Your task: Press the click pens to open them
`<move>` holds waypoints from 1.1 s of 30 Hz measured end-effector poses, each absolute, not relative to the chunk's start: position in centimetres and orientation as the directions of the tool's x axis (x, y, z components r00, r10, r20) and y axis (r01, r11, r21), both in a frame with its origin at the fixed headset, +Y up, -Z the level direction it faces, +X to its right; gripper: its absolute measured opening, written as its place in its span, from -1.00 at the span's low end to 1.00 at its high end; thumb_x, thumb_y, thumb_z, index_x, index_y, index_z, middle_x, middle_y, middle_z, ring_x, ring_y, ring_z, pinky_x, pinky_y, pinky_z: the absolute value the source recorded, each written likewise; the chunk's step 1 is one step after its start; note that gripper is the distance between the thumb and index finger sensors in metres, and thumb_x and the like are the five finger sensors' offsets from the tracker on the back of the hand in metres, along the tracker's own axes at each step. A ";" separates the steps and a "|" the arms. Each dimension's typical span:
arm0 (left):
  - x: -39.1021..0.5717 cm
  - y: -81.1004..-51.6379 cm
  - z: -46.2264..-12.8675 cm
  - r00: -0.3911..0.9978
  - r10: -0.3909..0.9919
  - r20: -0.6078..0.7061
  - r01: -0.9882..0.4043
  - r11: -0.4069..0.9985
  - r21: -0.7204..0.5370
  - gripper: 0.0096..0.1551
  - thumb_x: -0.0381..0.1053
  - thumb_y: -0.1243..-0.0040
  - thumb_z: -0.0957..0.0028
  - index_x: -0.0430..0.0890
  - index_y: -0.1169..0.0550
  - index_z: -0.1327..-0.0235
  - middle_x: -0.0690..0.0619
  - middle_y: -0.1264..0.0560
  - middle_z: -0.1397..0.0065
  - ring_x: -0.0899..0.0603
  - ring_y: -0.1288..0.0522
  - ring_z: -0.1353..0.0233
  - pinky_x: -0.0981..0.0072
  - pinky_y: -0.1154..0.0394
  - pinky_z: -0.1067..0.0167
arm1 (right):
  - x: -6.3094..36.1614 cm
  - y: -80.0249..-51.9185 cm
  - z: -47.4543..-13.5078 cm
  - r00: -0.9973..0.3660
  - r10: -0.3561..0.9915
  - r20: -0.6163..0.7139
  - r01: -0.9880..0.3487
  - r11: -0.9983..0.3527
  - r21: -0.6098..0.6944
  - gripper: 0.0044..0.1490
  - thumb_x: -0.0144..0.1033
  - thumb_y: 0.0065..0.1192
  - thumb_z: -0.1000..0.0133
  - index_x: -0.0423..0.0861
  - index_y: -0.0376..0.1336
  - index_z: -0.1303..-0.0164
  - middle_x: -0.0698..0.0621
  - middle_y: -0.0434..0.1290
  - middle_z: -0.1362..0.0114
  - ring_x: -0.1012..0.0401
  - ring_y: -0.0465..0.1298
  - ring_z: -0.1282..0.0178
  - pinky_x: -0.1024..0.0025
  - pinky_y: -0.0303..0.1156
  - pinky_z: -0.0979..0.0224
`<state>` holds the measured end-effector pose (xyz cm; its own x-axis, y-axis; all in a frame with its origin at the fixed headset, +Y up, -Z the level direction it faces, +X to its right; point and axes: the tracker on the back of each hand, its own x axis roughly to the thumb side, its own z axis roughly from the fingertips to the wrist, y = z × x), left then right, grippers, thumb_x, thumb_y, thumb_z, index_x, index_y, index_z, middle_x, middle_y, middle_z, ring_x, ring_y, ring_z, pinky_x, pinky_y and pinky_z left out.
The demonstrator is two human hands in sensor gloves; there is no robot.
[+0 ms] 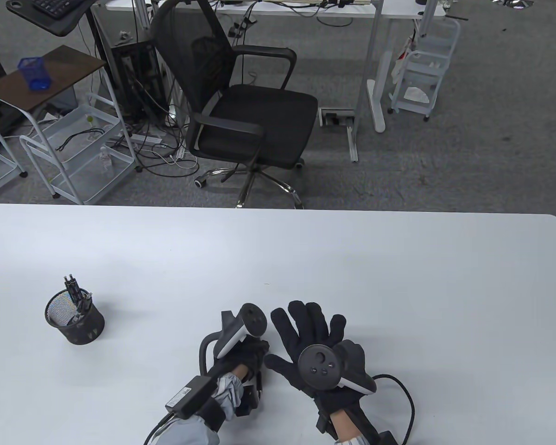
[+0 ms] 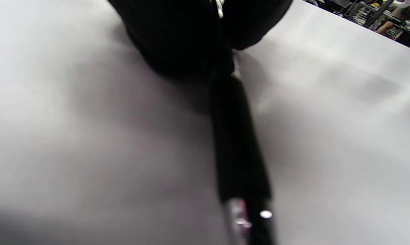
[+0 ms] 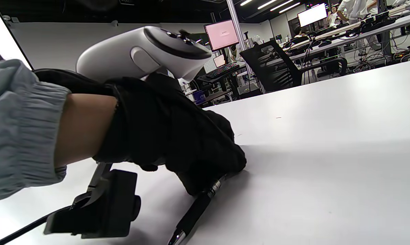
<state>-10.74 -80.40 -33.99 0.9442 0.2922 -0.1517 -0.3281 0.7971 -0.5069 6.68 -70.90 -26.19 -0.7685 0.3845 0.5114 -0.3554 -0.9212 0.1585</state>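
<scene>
So we've got one click pen (image 3: pixel 191 212) in the left hand (image 1: pixel 241 354), fingers curled round the upper end of the barrel, tip end sticking out toward the wrist and resting low on the white table (image 1: pixel 398 278). Looks like we're right at the pressing step; whether the button's gone in yet, we can't tell, it's buried in the glove. Next move probably calls for a firm thumb push until the tip shows. The right hand (image 1: pixel 312 343) lies flat and relaxed at 3 o'clock of the left, fingers spread, holding nothing. The pen's a slim glossy black tube with a shiny metal tip. Spare pens (image 1: pixel 76 292) stand in a round black mesh cup (image 1: pixel 74 320) out at 9 o'clock.
</scene>
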 end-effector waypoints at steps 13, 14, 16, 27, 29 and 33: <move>-12.3 -80.9 -34.2 0.877 0.427 -0.221 -0.471 0.668 -0.576 -0.03 0.23 -0.11 -0.43 -0.28 0.06 -0.69 -0.13 -0.32 -0.31 0.04 -0.42 -0.17 0.51 -0.66 -0.11 | 6.6 -70.9 -26.1 -0.772 0.378 0.511 -0.348 -0.924 0.159 0.04 0.19 -0.17 -0.38 -0.09 -0.38 -0.87 -0.35 -0.47 -0.82 -0.41 -0.42 -0.71 -0.61 -0.60 -0.35; -12.5 -80.9 -34.2 0.875 0.429 -0.224 -0.473 0.660 -0.584 -0.02 0.24 -0.10 -0.43 -0.27 0.07 -0.70 -0.13 -0.31 -0.31 0.03 -0.42 -0.18 0.48 -0.66 -0.12 | 6.6 -70.9 -26.1 -0.772 0.378 0.511 -0.348 -0.924 0.159 0.04 0.19 -0.17 -0.38 -0.09 -0.37 -0.87 -0.35 -0.47 -0.82 -0.40 -0.42 -0.71 -0.61 -0.60 -0.35; -12.9 -80.7 -34.1 0.881 0.417 -0.226 -0.463 0.654 -0.598 -0.02 0.27 -0.09 -0.42 -0.26 0.06 -0.71 -0.14 -0.31 -0.32 0.01 -0.42 -0.18 0.44 -0.67 -0.12 | 6.6 -70.9 -26.1 -0.773 0.378 0.510 -0.347 -0.924 0.159 0.04 0.19 -0.17 -0.38 -0.09 -0.37 -0.87 -0.36 -0.47 -0.82 -0.41 -0.41 -0.71 -0.61 -0.60 -0.35; -14.3 -80.6 -33.8 0.835 0.476 -0.275 -0.534 0.584 -0.611 -0.01 0.29 -0.04 -0.43 -0.28 0.06 -0.73 -0.20 -0.28 -0.37 -0.04 -0.42 -0.24 0.32 -0.66 -0.20 | 6.5 -70.7 -26.0 -0.772 0.374 0.515 -0.345 -0.926 0.155 0.04 0.19 -0.17 -0.38 -0.08 -0.38 -0.87 -0.35 -0.48 -0.82 -0.41 -0.42 -0.71 -0.62 -0.60 -0.35; -14.4 -80.5 -33.7 0.821 0.497 -0.282 -0.553 0.565 -0.613 0.03 0.29 -0.04 -0.43 -0.34 0.07 -0.72 -0.23 -0.28 -0.38 -0.07 -0.41 -0.26 0.28 -0.65 -0.23 | 6.5 -70.7 -26.0 -0.771 0.375 0.515 -0.347 -0.925 0.154 0.04 0.19 -0.17 -0.38 -0.08 -0.38 -0.87 -0.35 -0.48 -0.82 -0.40 -0.42 -0.71 -0.62 -0.60 -0.35; -15.5 -79.9 -33.6 0.748 0.565 -0.348 -0.634 0.453 -0.627 0.09 0.26 -0.04 -0.45 -0.44 0.13 -0.72 -0.36 -0.21 -0.50 -0.23 -0.35 -0.40 0.03 -0.53 -0.39 | 6.5 -70.7 -26.0 -0.770 0.377 0.515 -0.349 -0.924 0.155 0.04 0.19 -0.17 -0.38 -0.08 -0.38 -0.87 -0.35 -0.48 -0.82 -0.41 -0.42 -0.71 -0.62 -0.60 -0.35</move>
<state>-15.48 -79.85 -33.58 0.7482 0.5647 -0.3482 -0.6336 0.4525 -0.6275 6.47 -70.72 -26.02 -0.7696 0.3772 0.5151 -0.3493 -0.9241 0.1549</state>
